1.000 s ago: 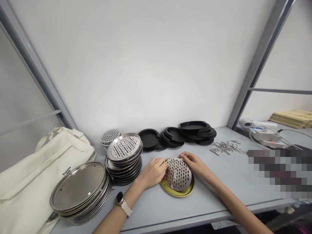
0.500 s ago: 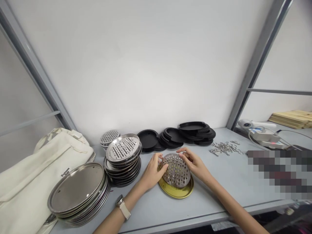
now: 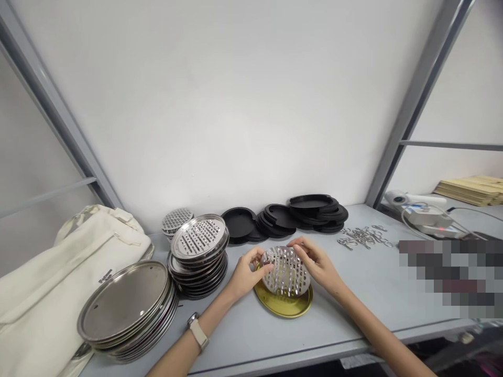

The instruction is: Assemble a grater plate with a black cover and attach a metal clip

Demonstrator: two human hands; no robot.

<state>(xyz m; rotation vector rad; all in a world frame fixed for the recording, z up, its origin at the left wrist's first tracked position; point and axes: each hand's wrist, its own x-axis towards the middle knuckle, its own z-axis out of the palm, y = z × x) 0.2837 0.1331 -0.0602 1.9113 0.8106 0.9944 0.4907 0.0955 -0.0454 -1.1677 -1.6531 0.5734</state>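
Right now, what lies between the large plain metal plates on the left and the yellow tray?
In the head view, the left forearm, wearing a watch, crosses the grey tabletop between those plates and the yellow tray.

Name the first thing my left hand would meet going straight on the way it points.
The perforated metal disc, right at the thumb of the left hand. Beyond it, the line seems to run toward the black round pieces, though depth is unclear.

Disc: round, silver, rows of grater holes, held tilted over gold dish, dish round, shallow, partly covered, lying on grey table
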